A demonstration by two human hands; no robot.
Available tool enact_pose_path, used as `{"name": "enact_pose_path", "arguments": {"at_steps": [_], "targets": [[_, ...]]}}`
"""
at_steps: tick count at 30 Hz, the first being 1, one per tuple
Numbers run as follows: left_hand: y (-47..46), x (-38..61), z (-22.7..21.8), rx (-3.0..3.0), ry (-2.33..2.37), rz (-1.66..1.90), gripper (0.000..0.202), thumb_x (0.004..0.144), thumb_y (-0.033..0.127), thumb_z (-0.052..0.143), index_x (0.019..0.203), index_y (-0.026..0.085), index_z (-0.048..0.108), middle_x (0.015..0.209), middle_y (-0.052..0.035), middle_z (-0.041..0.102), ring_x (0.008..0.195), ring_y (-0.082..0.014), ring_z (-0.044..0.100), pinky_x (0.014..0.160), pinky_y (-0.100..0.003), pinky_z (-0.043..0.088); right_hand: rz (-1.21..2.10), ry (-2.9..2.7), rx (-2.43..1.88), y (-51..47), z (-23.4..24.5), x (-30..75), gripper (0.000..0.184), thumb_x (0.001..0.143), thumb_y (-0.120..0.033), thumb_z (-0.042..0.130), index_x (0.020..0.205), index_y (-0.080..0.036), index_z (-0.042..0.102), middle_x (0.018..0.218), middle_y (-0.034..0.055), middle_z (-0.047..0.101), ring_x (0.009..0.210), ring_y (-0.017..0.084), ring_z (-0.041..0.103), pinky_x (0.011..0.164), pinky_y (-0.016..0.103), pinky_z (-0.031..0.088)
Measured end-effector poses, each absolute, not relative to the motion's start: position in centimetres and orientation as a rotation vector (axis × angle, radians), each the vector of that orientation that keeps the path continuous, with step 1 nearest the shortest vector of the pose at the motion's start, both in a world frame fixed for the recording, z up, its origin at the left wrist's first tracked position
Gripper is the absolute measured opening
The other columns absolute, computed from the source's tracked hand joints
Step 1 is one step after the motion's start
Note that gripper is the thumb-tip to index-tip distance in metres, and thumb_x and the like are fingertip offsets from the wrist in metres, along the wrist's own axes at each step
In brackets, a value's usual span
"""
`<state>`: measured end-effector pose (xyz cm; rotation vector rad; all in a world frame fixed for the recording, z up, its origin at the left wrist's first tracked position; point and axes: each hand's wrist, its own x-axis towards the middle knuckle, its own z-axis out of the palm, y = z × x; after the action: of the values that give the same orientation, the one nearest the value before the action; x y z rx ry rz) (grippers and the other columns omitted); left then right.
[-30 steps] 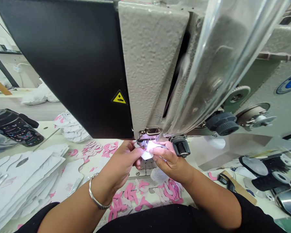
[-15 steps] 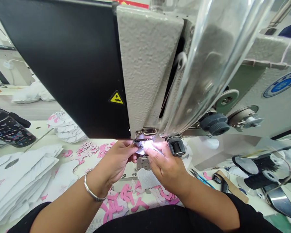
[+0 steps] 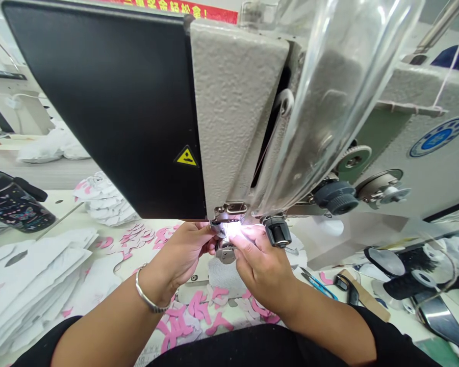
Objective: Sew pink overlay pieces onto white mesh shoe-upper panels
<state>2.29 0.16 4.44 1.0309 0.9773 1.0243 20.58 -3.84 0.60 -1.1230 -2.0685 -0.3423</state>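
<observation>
In the head view, the left hand (image 3: pixel 183 255) and right hand (image 3: pixel 265 267) meet under the presser foot of the grey cast-metal sewing machine (image 3: pixel 237 117). Both are closed, fingertips pinching the glare-lit top edge of a white mesh fabric piece (image 3: pixel 222 275), which hangs near them. Pink and white cut shapes (image 3: pixel 210 308) litter the near surface (image 3: pixel 371 303). Blue-handled scissors (image 3: pixel 315 283) lie to the right, and stacked white sheets (image 3: pixel 30 275) to the left.

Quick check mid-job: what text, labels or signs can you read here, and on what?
Red banner: yellow Chinese characters, cut off at the top edge, not readable.
Black panel: yellow warning triangle, no words.
Round blue badge on the machine: lettering too small to read.
</observation>
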Motion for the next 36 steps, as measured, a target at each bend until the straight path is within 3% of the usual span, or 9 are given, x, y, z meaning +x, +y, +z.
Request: {"name": "enact_pose_path", "arguments": {"at_steps": [7,13,17,21,28,31,33,36], "targets": [[-0.1,1.9,4.1,1.082,1.003,1.051,0.027,0.076,0.039,0.073,0.066,0.016,0.064,0.065,-0.0012,0.056,0.059,-0.0114,0.044,0.059,-0.025,0.038,-0.293,-2.103,-1.164,-3.8,0.9,20.7,0.036,0.090,-0.018,0.054,0.126,-0.024,0.060,0.111,0.0123,0.060,0.109,0.027,0.058,0.093,0.047,0.051],[-2.2,0.1,2.4,1.253,1.287,1.001,0.026,0.082,0.046,0.067,0.092,0.022,0.062,0.087,-0.0012,0.058,0.083,-0.0177,0.051,0.074,-0.028,0.041,-0.302,-2.105,-1.136,-3.6,1.2,20.9,0.028,0.091,-0.020,0.054,0.117,-0.024,0.065,0.108,0.0111,0.062,0.111,0.027,0.056,0.096,0.048,0.047],[-4.0,-0.6,-0.3,1.382,1.341,0.697,0.030,0.080,0.048,0.068,0.081,0.019,0.058,0.075,0.0004,0.053,0.071,-0.0167,0.047,0.064,-0.026,0.036,-0.301,-2.108,-1.152,-3.7,1.4,21.0,0.024,0.092,-0.021,0.054,0.112,-0.023,0.067,0.105,0.0108,0.064,0.113,0.027,0.056,0.097,0.047,0.045],[-5.2,-0.5,-1.1,1.334,1.208,0.699,0.034,0.084,0.050,0.063,0.074,0.019,0.054,0.065,0.0019,0.050,0.063,-0.0144,0.046,0.060,-0.025,0.036,-0.279,-2.117,-1.170,-3.8,1.7,21.1,0.025,0.093,-0.022,0.052,0.113,-0.022,0.067,0.102,0.0104,0.066,0.115,0.028,0.056,0.099,0.046,0.043],[-4.3,0.7,3.0,1.152,1.028,0.913,0.024,0.084,0.039,0.067,0.080,0.017,0.058,0.068,0.0021,0.051,0.054,-0.0079,0.045,0.052,-0.020,0.038,-0.269,-2.123,-1.153,-4.2,3.4,22.2,0.026,0.095,-0.028,0.051,0.116,-0.021,0.065,0.111,0.0098,0.067,0.112,0.026,0.058,0.101,0.047,0.042],[-3.0,1.4,4.4,1.091,1.040,0.953,0.021,0.079,0.033,0.071,0.078,0.017,0.057,0.066,0.0023,0.049,0.049,-0.0062,0.042,0.046,-0.019,0.035,-0.342,-1.956,-0.996,-5.2,3.8,23.5,0.024,0.091,-0.022,0.056,0.114,-0.021,0.065,0.116,0.0100,0.065,0.115,0.026,0.057,0.099,0.046,0.045],[-2.1,1.8,4.8,1.088,1.059,0.977,0.022,0.076,0.031,0.074,0.076,0.017,0.057,0.065,0.0024,0.047,0.048,-0.0058,0.041,0.044,-0.019,0.034,-0.314,-1.917,-0.865,-6.1,3.3,24.6,0.029,0.088,-0.015,0.058,0.114,-0.024,0.063,0.112,0.0069,0.066,0.108,0.023,0.061,0.093,0.044,0.048],[-1.2,2.2,4.7,1.071,1.061,1.013,0.023,0.073,0.029,0.076,0.073,0.017,0.056,0.065,0.0019,0.046,0.049,-0.0066,0.041,0.042,-0.020,0.033,-0.185,-2.021,-0.768,-7.0,1.2,26.2,0.031,0.086,-0.011,0.055,0.113,-0.026,0.062,0.090,0.0017,0.068,0.085,0.018,0.063,0.082,0.039,0.051]]}}
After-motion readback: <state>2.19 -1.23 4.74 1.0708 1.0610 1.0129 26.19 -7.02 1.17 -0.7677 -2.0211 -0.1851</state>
